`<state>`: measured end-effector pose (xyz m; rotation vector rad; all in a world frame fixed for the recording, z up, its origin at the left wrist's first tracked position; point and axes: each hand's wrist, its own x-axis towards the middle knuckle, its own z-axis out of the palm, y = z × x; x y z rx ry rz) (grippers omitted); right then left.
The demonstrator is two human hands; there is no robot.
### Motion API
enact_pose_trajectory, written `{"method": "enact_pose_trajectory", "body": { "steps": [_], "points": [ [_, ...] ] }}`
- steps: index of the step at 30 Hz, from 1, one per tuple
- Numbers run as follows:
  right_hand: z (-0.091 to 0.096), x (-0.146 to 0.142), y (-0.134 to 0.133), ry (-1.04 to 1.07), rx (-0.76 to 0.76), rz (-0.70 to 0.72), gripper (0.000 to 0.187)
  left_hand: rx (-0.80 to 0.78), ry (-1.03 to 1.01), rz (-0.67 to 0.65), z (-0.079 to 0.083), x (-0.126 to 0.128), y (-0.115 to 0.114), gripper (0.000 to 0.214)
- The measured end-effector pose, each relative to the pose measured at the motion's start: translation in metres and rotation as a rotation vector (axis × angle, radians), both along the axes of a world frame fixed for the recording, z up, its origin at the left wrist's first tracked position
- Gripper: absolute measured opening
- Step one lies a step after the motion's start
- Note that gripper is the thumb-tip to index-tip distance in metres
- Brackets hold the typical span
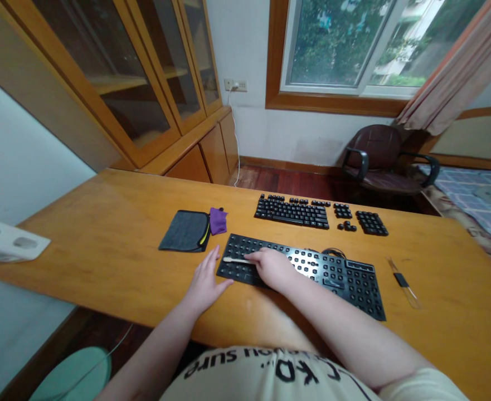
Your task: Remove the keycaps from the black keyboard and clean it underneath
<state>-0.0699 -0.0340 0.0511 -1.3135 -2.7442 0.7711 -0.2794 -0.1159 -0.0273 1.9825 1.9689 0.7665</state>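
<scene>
A black keyboard (332, 273) with its keycaps off lies at a slant on the desk, its bare switches facing up. My right hand (272, 266) is over its left half, fingers closed round a slim white toothbrush (234, 260). The brush head points left and lies over the switches near the keyboard's left end. Beside that end rests my left hand (205, 281), fingers stretched and thumb apart, holding nothing. Behind the keyboard, the loose black keycaps (293, 211) are laid out in keyboard order, with the number pad keycaps (372, 223) at the right.
On the wooden desk (115, 234), a grey zip pouch (182, 231) and a purple cloth (218, 221) lie left of the keycaps. A wire keycap puller (401, 279) lies at the right. A white object (11, 239) juts in from the left. An office chair (374, 159) stands beyond.
</scene>
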Motion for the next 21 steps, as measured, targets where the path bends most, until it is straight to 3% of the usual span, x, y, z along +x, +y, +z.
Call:
{"method": "enact_pose_trajectory", "body": {
  "steps": [5, 8, 14, 21],
  "points": [
    [0.001, 0.056, -0.010, 0.039, -0.031, 0.118, 0.037, -0.022, -0.008, -0.037, 0.002, 0.000, 0.001, 0.090],
    [-0.003, 0.070, -0.026, 0.005, -0.031, 0.163, 0.039, -0.033, -0.013, -0.051, 0.004, 0.000, 0.001, 0.087],
    [-0.014, 0.049, -0.036, -0.120, 0.051, 0.170, 0.042, -0.040, -0.037, -0.061, 0.004, 0.000, 0.002, 0.085],
    [0.004, 0.035, -0.026, -0.147, 0.053, 0.201, 0.043, -0.052, -0.111, -0.122, 0.005, -0.005, -0.003, 0.082]
  ]
}}
